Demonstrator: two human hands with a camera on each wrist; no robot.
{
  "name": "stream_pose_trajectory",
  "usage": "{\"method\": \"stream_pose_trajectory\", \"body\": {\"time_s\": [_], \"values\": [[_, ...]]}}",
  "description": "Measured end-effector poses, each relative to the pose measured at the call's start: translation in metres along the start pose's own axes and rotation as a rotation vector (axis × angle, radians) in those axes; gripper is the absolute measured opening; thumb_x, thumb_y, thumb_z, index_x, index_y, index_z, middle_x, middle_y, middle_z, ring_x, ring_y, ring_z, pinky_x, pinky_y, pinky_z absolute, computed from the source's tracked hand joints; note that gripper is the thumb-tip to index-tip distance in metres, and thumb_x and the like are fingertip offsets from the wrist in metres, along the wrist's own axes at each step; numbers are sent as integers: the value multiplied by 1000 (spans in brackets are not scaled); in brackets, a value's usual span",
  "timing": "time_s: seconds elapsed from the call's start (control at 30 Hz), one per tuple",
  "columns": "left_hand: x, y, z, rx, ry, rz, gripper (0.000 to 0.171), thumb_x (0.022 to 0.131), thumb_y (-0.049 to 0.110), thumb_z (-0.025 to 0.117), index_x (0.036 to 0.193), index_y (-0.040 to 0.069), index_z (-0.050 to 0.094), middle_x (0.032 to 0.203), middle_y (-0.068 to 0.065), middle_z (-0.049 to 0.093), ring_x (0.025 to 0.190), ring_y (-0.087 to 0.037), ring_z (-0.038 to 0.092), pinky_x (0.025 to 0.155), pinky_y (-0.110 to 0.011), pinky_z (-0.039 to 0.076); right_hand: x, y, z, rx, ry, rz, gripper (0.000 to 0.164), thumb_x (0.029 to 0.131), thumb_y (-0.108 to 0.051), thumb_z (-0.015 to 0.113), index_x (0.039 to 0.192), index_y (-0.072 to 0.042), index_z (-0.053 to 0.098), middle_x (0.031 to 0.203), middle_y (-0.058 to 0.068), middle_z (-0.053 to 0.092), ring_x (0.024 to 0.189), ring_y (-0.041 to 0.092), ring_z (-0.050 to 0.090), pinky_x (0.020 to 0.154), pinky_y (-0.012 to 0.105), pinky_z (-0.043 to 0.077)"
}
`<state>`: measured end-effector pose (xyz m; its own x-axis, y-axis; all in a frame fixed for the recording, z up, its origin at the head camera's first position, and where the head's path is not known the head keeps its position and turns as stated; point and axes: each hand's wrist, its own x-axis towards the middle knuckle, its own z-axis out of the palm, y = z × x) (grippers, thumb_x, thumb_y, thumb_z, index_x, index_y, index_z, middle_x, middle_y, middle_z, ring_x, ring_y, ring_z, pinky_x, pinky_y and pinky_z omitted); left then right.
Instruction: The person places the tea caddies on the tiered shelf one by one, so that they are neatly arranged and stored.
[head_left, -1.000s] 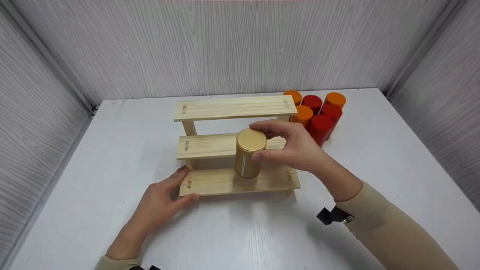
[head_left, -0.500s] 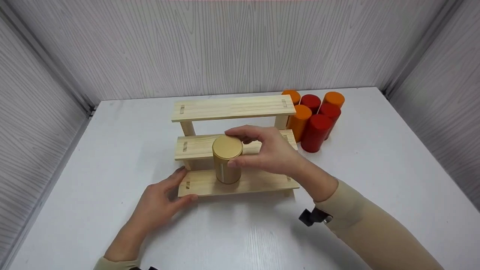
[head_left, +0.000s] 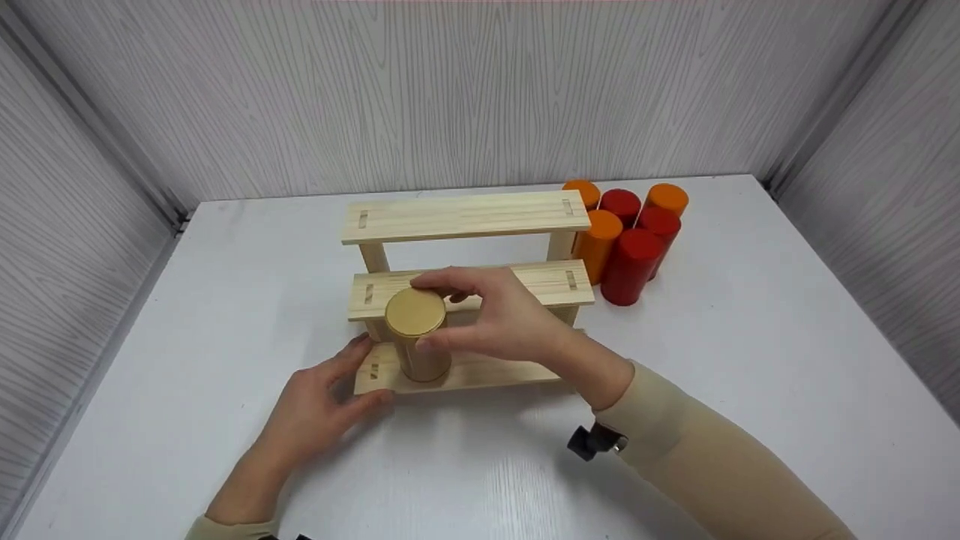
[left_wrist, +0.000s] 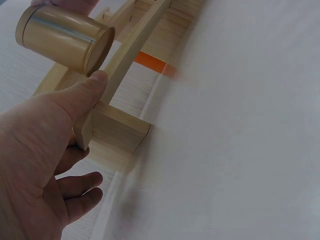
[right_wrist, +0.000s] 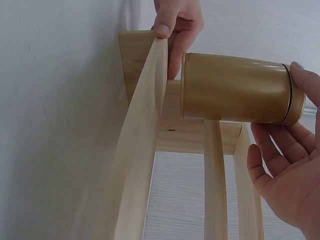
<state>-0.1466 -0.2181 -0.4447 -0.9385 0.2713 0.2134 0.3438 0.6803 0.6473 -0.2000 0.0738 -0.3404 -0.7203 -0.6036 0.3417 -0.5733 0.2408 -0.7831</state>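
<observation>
In the head view, my right hand (head_left: 499, 319) holds a gold lidded canister (head_left: 415, 313) near its top, thumb in front and fingers behind. The canister stands upright close over the left part of the bottom step of a three-tier wooden rack (head_left: 465, 217). My left hand (head_left: 319, 405) grips the left end of that bottom step. In the left wrist view, the thumb lies on the step's edge beside the canister (left_wrist: 65, 40), with fingers beneath the board. From the right wrist, a narrow gap shows between the canister's base and the step (right_wrist: 135, 150).
Right behind the rack stand several canisters, orange ones (head_left: 596, 247) and red ones (head_left: 634, 266), grouped closely. The rack rests on a white table (head_left: 750, 322). Wood-grain panels (head_left: 480, 90) enclose the table at the back and both sides.
My right hand has carried the gold canister leftward and slightly toward me, from over the rack's middle to the left part of the bottom step. My left hand stays at the step's end.
</observation>
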Motion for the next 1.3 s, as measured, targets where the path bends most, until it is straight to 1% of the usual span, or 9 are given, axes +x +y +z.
{"method": "stream_pose_trajectory", "body": {"time_s": [0.2, 0.5, 0.67, 0.93, 1.13, 1.3], "values": [[0, 1, 0, -17, 1, 1, 78, 88, 37, 89, 156, 18, 55, 155, -5, 54, 140, -27, 56, 114, -52, 48, 3, 2, 9, 8, -2, 4, 60, 84, -28, 93, 138, -15, 71, 129, -10, 73, 116, 7, 65, 102, 33, 54], [1, 2, -1, -17, -19, -26, 80, 88, 43, 88, 158, 21, 53, 156, -3, 53, 141, -26, 55, 114, -52, 48, 4, 6, 14, 30, -12, 53, 60, 85, -29, 92, 139, -15, 70, 132, -11, 71, 117, 8, 64, 103, 32, 53], [0, 0, 0, -8, -6, -11, 79, 88, 37, 90, 157, 21, 54, 155, -4, 54, 140, -28, 56, 113, -52, 49, 5, 9, 15, 44, -11, 54, 61, 85, -27, 92, 140, -13, 70, 133, -10, 71, 117, 9, 64, 104, 30, 54], [0, 1, 0, -3, -11, -22, 79, 88, 42, 88, 157, 21, 55, 155, -5, 54, 139, -30, 57, 113, -53, 49, 7, 11, 18, 53, -12, 45, 60, 86, -24, 91, 140, -10, 69, 134, -7, 71, 118, 8, 64, 103, 28, 55], [0, 1, 0, -10, -14, -25, 79, 88, 43, 88, 157, 22, 55, 155, -5, 54, 139, -30, 57, 113, -54, 48, 7, 11, 19, 68, -16, 47, 61, 86, -25, 92, 140, -10, 69, 134, -7, 71, 118, 10, 65, 103, 29, 55], [0, 0, 0, -2, -19, -27, 80, 88, 42, 88, 158, 23, 53, 156, -4, 53, 140, -29, 56, 114, -53, 48, 7, 10, 20, 58, -29, 52, 61, 86, -27, 92, 141, -13, 69, 133, -10, 70, 119, 7, 63, 103, 28, 55]]}}
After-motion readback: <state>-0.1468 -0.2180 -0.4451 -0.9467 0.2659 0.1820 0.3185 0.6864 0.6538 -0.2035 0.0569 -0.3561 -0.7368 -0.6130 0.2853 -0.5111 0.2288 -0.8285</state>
